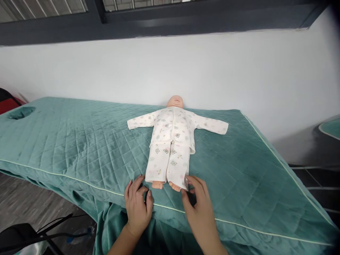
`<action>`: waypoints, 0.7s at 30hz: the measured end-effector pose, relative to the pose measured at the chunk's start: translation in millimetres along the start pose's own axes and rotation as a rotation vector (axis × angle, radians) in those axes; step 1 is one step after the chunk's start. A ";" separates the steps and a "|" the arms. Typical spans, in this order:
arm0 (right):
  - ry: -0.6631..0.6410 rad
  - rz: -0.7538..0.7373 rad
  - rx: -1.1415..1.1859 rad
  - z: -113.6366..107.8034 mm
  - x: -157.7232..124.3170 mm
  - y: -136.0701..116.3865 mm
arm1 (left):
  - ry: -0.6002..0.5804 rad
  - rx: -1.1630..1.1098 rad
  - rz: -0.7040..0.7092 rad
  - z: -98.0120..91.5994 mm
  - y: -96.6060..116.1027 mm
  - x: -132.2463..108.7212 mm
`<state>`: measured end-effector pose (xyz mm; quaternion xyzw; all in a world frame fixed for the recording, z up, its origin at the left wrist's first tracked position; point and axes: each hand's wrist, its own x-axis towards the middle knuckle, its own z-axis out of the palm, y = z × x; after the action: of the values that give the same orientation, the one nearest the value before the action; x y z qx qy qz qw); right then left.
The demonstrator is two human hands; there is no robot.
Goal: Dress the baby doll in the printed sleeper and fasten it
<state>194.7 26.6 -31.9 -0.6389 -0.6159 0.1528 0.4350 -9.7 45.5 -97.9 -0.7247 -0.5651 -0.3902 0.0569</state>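
Doll lies dressed on green bed, hands at its cuffs

Face up, a doll in a printed shirt and matching trousers lies across the quilted bed, head at the far edge by the white wall, feet toward the near edge. Both sleeves stretch out flat, left and right. The left hand rests beside the left cuff, fingers loosely bent and apart, gripping nothing. The right hand meets the right cuff with thumb and forefinger; whether they pinch the cloth cannot be told.

A hard tug on that cuff could drag the trousers down or swing the doll askew, since only its own weight appears to hold it. Pulled nearer, its feet could slip past the piping at the near edge. Fingers catching on the toes could also leave the hem bunched.

No brand, label or lettering can be read; the suit's small pictures carry no legible words.
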 end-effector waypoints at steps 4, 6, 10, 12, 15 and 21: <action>-0.011 -0.033 -0.080 6.4 0.0 2.5 | -0.011 0.009 0.001 0.4 -0.1 -1.5; 0.015 -0.080 -0.099 6.4 2.0 -0.7 | -0.015 0.017 0.004 0.3 -0.2 -1.5; 0.045 -0.178 -0.100 1.8 16.1 -11.4 | -0.010 0.017 0.005 -0.4 0.4 -0.8; 0.002 -0.201 -0.087 0.4 27.4 -17.5 | -0.009 0.020 0.009 -0.9 1.2 -0.3; -0.094 -0.240 -0.067 1.7 43.1 -28.2 | 0.001 0.020 0.018 -1.8 2.7 0.7; -0.120 -0.284 0.005 5.3 47.6 -45.6 | 0.012 0.026 0.028 -2.9 4.5 2.7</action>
<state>170.3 66.1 15.2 -0.5342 -0.7245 0.1292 0.4161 -7.1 44.5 -92.6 -0.7294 -0.5597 -0.3861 0.0750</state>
